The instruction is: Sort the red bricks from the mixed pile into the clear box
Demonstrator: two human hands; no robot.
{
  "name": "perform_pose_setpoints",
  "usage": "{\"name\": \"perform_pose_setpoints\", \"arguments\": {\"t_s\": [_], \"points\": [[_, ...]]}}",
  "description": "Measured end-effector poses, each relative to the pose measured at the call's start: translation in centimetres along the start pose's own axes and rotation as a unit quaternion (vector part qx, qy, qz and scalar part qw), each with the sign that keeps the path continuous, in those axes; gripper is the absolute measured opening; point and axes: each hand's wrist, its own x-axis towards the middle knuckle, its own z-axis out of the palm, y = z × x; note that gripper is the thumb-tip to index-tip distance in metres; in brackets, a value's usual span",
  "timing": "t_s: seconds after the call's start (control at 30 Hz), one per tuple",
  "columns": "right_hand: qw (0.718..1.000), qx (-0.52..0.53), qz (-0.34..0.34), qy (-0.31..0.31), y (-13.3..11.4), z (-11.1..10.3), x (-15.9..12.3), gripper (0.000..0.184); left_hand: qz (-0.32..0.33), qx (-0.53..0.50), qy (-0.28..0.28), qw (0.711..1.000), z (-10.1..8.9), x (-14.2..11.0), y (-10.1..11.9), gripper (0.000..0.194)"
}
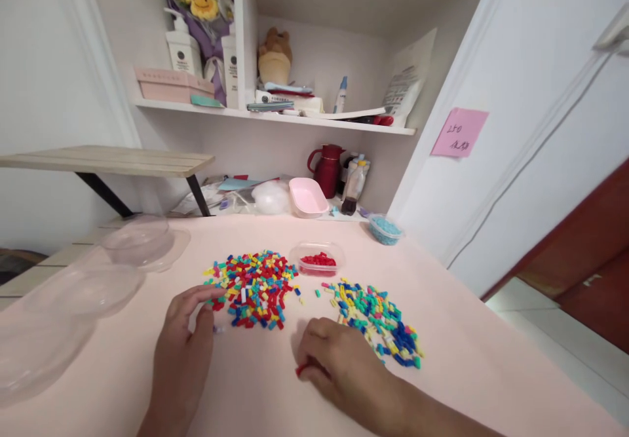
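Note:
My right hand [339,361] is closed over the pink tabletop, with a small red building brick [299,371] showing between its fingertips. At the left edge of a mixed pile of small bricks [260,286], my left hand [184,335] rests with its thumb apart and its fingers stretched toward the bricks. That pile mixes red, yellow, blue and white pieces. Just beyond my right hand spreads a second pile [373,312], mostly green, pale yellow and dark blue. Behind and between the two piles stands a clear plastic tub [318,270] with red bricks in it.
Several clear empty tubs [93,289] line the table's left side. A tub of light blue bricks [386,228] stands at the back right. Along the back are a pink tray [308,196], a dark red jug [328,171] and a bottle [354,187]. A wooden riser [108,160] stands left.

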Motion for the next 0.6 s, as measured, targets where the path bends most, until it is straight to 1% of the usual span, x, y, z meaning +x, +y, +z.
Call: {"name": "perform_pose_setpoints", "arguments": {"t_s": [0.07, 0.13, 0.17, 0.23, 0.3, 0.37, 0.43, 0.53, 0.6], "points": [[1.000, 0.015, 0.004, -0.006, 0.0, -0.2, 0.2, 0.006, -0.002, -0.003, 0.011, 1.000, 0.0, 0.1, -0.1, 0.032], [0.999, 0.021, 0.023, 0.003, 0.3, -1.2, 0.6, 0.010, -0.022, -0.019, 0.013, 0.999, -0.1, 0.3, -0.2, 0.033], [0.999, 0.019, 0.037, 0.017, 0.6, -1.9, 1.0, 0.011, -0.039, -0.032, 0.008, 0.999, -0.2, 0.4, -0.2, 0.034], [0.996, 0.000, 0.064, 0.066, 1.5, -3.8, 1.8, 0.013, -0.081, -0.061, -0.016, 0.995, -0.4, 0.6, 0.0, 0.036], [0.988, -0.026, 0.086, 0.128, 2.8, -5.7, 2.8, 0.012, -0.100, -0.075, -0.039, 0.991, -0.8, 1.2, 0.5, 0.038], [0.975, -0.063, 0.117, 0.178, 4.2, -7.3, 3.9, 0.014, -0.084, -0.064, -0.044, 0.993, -1.3, 2.1, 1.1, 0.035], [0.962, -0.085, 0.153, 0.210, 5.6, -8.3, 5.0, 0.017, -0.046, -0.037, -0.032, 0.998, -1.8, 3.3, 1.7, 0.032], [0.951, -0.074, 0.172, 0.247, 6.6, -8.4, 6.0, 0.026, 0.005, 0.005, -0.014, 1.000, -2.1, 5.2, 2.0, 0.033], [0.951, -0.032, 0.152, 0.268, 6.3, -7.7, 6.2, 0.032, 0.012, 0.030, -0.020, 0.999, -2.0, 6.1, 1.5, 0.037]]}}
